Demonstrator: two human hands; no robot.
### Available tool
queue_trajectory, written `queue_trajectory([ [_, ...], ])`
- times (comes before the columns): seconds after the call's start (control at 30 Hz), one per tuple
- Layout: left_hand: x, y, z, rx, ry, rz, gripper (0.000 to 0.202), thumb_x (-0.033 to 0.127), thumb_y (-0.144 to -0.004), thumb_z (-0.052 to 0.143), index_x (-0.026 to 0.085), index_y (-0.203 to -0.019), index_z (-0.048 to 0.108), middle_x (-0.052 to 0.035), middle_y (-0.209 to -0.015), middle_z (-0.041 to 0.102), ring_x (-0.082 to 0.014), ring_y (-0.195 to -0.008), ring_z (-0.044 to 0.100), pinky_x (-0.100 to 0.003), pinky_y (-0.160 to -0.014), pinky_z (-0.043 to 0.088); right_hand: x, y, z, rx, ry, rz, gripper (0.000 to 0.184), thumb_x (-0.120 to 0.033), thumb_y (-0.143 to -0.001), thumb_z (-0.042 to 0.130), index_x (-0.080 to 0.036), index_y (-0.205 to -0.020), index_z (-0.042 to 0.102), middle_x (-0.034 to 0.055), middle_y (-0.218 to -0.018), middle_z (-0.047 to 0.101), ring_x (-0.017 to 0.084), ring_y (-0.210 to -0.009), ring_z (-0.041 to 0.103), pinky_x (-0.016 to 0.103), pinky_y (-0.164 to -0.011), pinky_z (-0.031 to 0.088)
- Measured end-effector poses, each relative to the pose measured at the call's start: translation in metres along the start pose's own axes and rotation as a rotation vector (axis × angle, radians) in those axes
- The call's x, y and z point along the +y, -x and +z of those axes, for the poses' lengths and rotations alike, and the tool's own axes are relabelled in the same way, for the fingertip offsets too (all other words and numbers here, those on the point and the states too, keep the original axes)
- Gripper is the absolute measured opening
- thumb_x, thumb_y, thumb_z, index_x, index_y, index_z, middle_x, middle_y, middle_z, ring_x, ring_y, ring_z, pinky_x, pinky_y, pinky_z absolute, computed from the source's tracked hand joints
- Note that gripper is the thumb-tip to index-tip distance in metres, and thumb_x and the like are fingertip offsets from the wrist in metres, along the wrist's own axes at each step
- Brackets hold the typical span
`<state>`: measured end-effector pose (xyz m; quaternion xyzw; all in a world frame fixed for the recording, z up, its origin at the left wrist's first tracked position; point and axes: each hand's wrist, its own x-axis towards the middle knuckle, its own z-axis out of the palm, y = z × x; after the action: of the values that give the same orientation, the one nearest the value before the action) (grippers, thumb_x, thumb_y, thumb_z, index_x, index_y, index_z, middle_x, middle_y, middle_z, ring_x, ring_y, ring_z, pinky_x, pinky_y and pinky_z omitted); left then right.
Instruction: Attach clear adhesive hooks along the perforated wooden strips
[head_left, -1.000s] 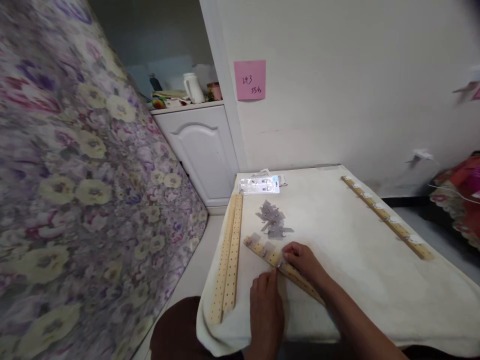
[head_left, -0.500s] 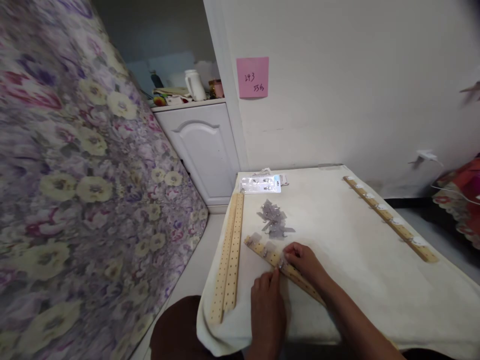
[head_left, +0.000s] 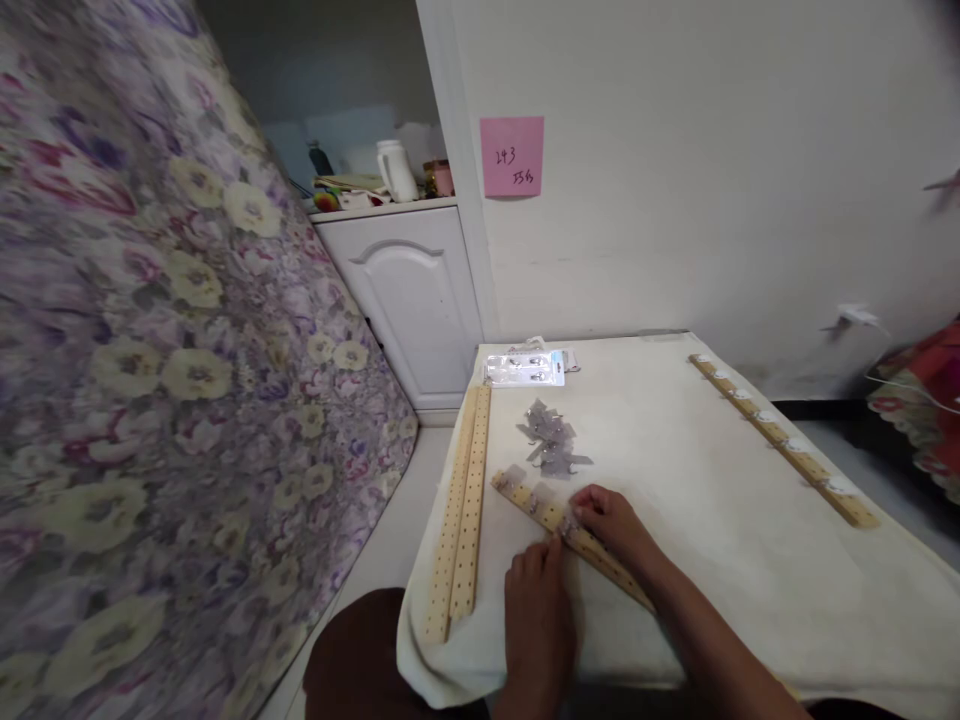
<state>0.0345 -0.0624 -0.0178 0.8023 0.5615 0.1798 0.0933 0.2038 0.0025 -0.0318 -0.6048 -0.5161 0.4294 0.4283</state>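
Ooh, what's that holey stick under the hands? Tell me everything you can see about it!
The stick is long, narrow and light tan, and looks wooden, with small dark holes. It lies slanting on the pale cloth, its far end toward the left, near a grey pile. See-through greyish tabs stick out along its far part. The left hand seems to touch its near edge with its fingertips; the right hand is over it. Its near end is hidden behind the right arm.

Your left hand point(head_left: 540, 605) points forward, back upward, fingers bent together. Your right hand point(head_left: 611, 520) sits just beyond its fingertips, fingers curled toward the thumb, while your bare right forearm point(head_left: 712, 628) slants down to the lower right.
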Motion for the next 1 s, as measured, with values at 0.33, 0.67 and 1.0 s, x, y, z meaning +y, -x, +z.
queue_trajectory([
  [0.33,0.0013,-0.0016,0.0021,0.008,-0.075,0.005,0.051,0.005,-0.083,0.047,0.024,-0.13,0.045,-0.0046,-0.109,0.055,-0.0205,-0.095,0.047,-0.033,-0.084,0.035,0.0008,0.0004,0.001,0.015,0.038,-0.007,0.013,-0.024,-0.069,0.053,-0.017,-0.077,0.06,-0.0032,-0.059,0.053,0.013,-0.057,0.049,0.024,-0.056,0.037],
  [0.67,0.0023,-0.0008,0.0027,0.026,-0.084,0.021,0.051,0.003,-0.082,0.045,0.024,-0.129,0.045,-0.0038,-0.109,0.054,-0.0204,-0.095,0.046,-0.034,-0.081,0.035,-0.0053,0.006,0.0028,0.032,0.098,-0.037,0.014,-0.031,-0.075,0.054,-0.018,-0.077,0.06,-0.0019,-0.063,0.057,0.014,-0.06,0.052,0.024,-0.057,0.039],
  [1.0,0.0029,-0.0018,0.0025,0.026,-0.096,0.015,0.052,0.002,-0.081,0.047,0.024,-0.128,0.045,-0.003,-0.108,0.054,-0.0195,-0.094,0.046,-0.034,-0.081,0.035,0.0029,0.0019,0.0059,0.057,0.096,0.015,0.017,-0.029,-0.065,0.064,-0.019,-0.077,0.06,-0.0033,-0.062,0.057,0.014,-0.06,0.052,0.024,-0.057,0.038],
])
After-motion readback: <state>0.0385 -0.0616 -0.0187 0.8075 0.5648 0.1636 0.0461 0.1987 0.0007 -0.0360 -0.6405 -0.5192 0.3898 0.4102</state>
